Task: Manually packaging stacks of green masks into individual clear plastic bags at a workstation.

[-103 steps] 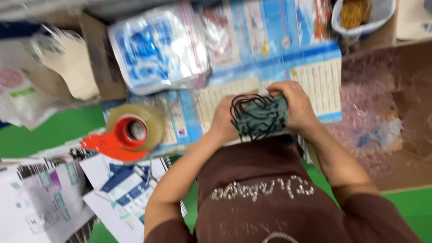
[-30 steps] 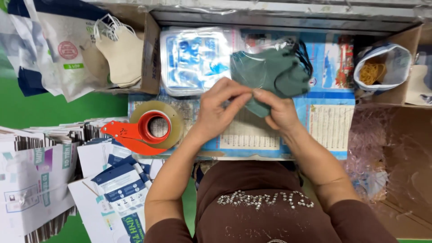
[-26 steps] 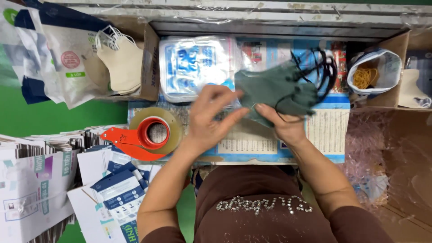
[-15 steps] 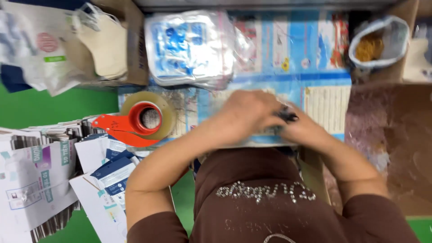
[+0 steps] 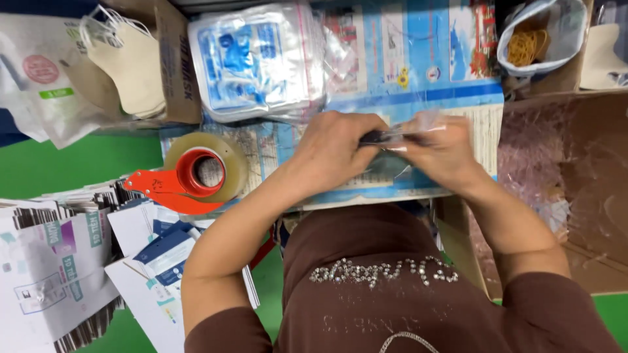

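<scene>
both hands meet mid-frame over the blue printed sheet [image 5: 418, 85]: left hand [image 5: 337, 153] and right hand [image 5: 445, 153] are closed, pinching a clear plastic bag [image 5: 418, 127] with something dark inside, contents too blurred to tell. tape dispenser [image 5: 196, 176] sits left of centre, stack of packaged masks [image 5: 258, 59] at upper middle, bag of rubber bands [image 5: 533, 39] upper right.

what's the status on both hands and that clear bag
Left hand and right hand both gripping clear plastic bag. Tape dispenser off left, clear.
</scene>
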